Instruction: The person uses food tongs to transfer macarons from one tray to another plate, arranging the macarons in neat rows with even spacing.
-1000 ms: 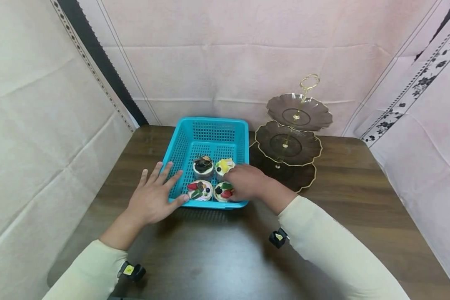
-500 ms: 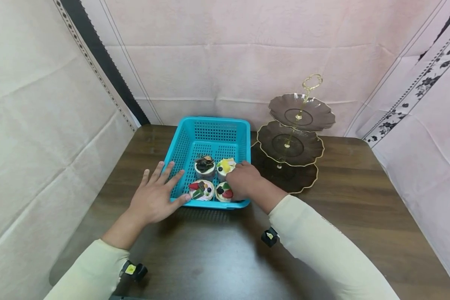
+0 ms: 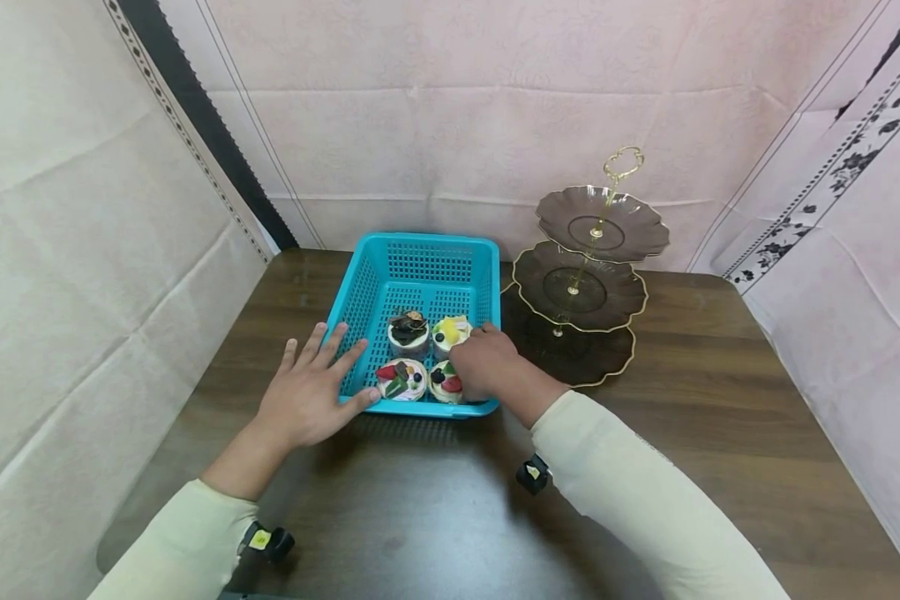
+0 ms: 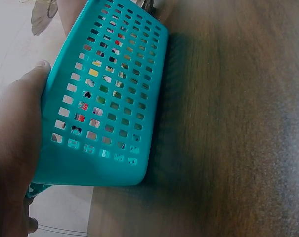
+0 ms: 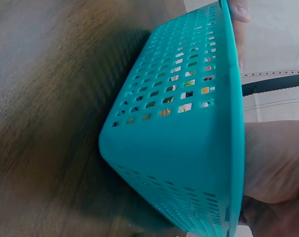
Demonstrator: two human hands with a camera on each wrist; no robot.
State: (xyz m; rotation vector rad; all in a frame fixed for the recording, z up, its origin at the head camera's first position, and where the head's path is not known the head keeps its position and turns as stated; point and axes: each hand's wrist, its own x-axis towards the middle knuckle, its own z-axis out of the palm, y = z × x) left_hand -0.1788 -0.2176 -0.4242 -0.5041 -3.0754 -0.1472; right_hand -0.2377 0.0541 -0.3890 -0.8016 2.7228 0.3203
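Note:
My left hand (image 3: 303,404) lies with spread, straight fingers over the left side of the blue plastic basket (image 3: 420,409), its thumb at the front rim. Down inside the basket's right side reaches my right hand (image 3: 487,362), beside a berry-topped cupcake (image 3: 444,382) that it partly covers. Its fingertips are hidden, so I cannot tell whether they grip that cupcake. Behind it sits a cupcake with yellow topping (image 3: 448,332). To the left are a dark-topped cupcake (image 3: 408,329) and another with strawberry and green slices (image 3: 401,380). In the left wrist view the left thumb (image 4: 38,74) touches the rim.
A three-tier stand with dark scalloped plates (image 3: 600,225) and a gold handle (image 3: 622,162) stands right of the basket, its lowest plate close to the basket wall. Pale cloth (image 3: 457,150) hangs behind and at both sides of the wooden table (image 3: 720,400).
My right wrist and forearm have shifted slightly left, and the hand covers a bit more of the front right cupcake. The left hand keeps its place on the basket.

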